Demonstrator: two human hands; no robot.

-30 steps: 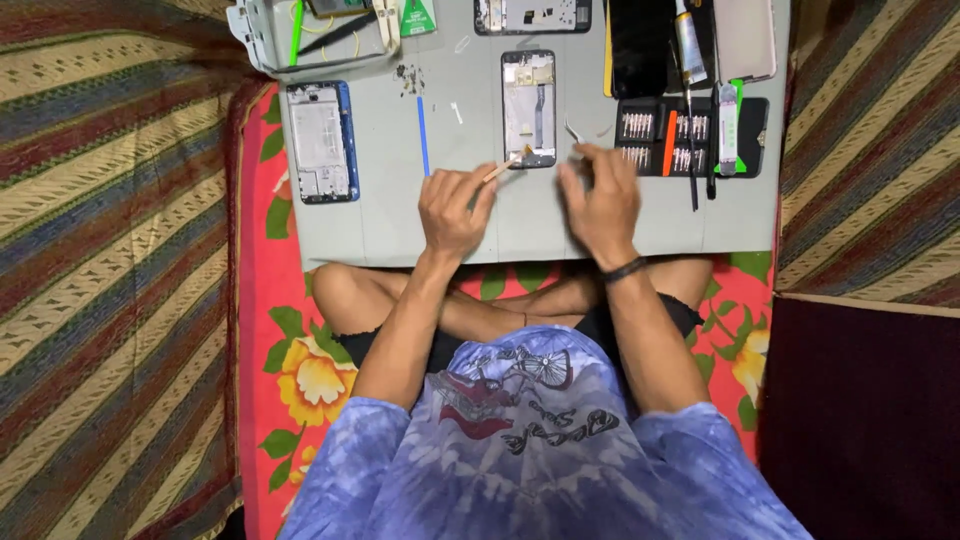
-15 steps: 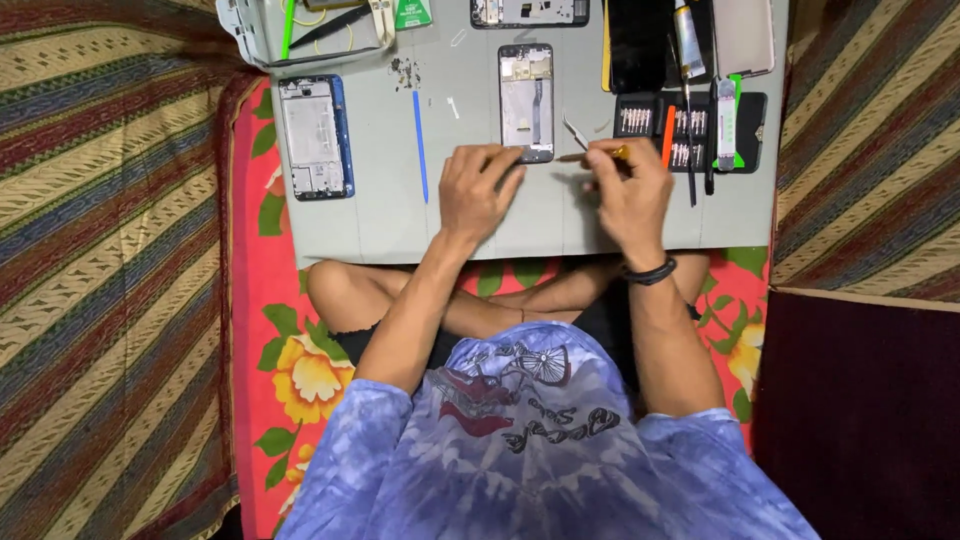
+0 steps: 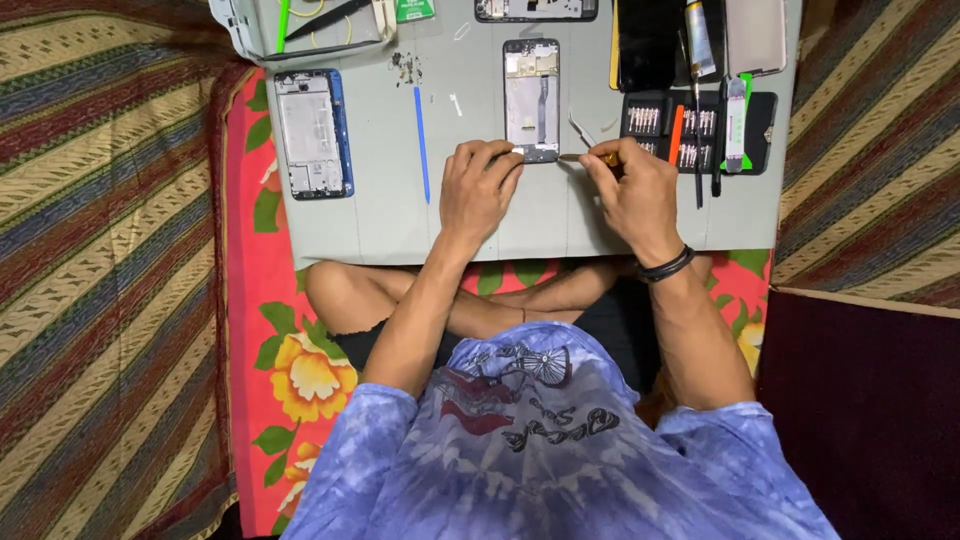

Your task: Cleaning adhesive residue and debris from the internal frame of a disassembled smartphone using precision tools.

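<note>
An opened phone (image 3: 531,98) lies face down on the grey work mat (image 3: 380,215), its insides showing. My left hand (image 3: 478,188) rests on the mat with its fingertips pressing the phone's lower edge. My right hand (image 3: 633,192) pinches a small yellow-handled screwdriver (image 3: 585,157) whose tip points left at the phone's bottom end. Silver tweezers (image 3: 581,128) lie just right of the phone.
A blue phone frame (image 3: 312,133) and a blue pry stick (image 3: 421,142) lie at left. A black bit set (image 3: 690,135), a dark screen (image 3: 648,45), a tube and a back cover (image 3: 755,35) sit at right. A parts tray (image 3: 300,25) stands top left.
Both hands have moved up the mat to the phone's lower edge. The screwdriver now points at the phone's bottom end and the left fingers press on it.
</note>
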